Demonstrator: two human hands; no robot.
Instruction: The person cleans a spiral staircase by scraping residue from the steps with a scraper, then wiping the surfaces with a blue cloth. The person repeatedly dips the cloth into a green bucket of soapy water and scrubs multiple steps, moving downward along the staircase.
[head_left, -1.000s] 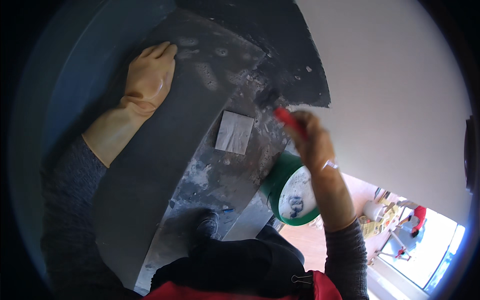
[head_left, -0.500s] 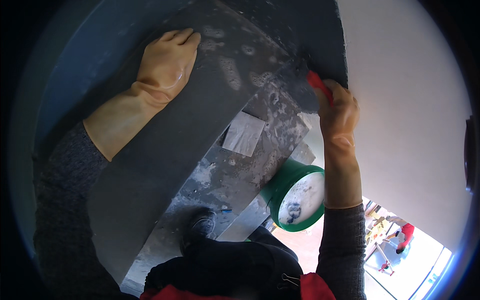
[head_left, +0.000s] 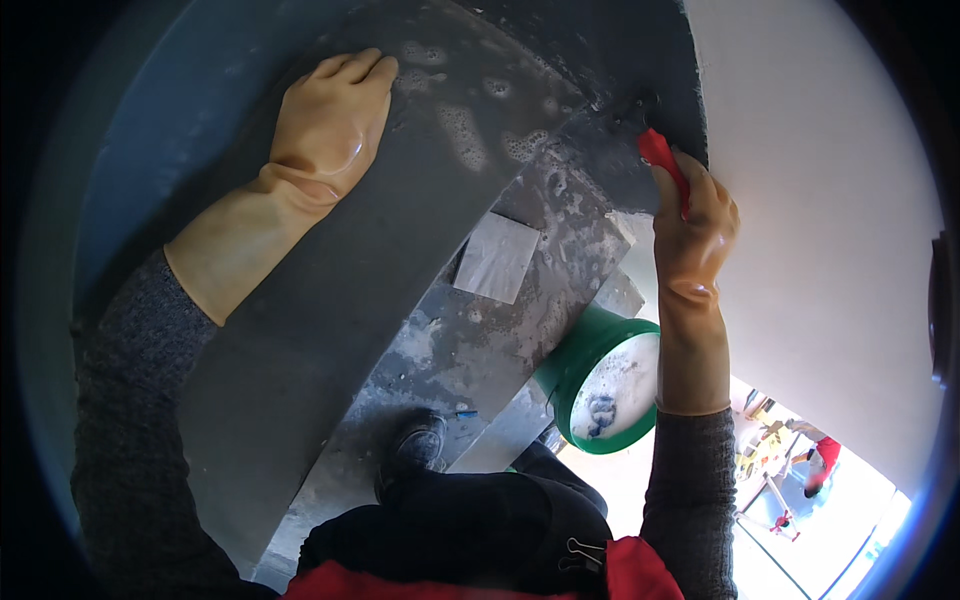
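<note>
My left hand, in a tan rubber glove, rests on a dark grey ledge with its fingers laid forward and their tips partly hidden. No object shows under it. My right hand, gloved the same way, is closed round the red handle of a tool. Its dark working end lies against the dark grey wall surface and is too dim for me to tell its kind. Patches of soapy foam lie on the ledge between my hands.
A green bucket of foamy liquid stands below my right forearm. A grey square tile lies on the stained lower step, near my boot. A white wall rises on the right. Another person in red is far below.
My right hand and the red-handled tool have shifted slightly right along the dark surface. My left hand stays almost where it was. The bucket and tile sit a little further right as the view shifts.
</note>
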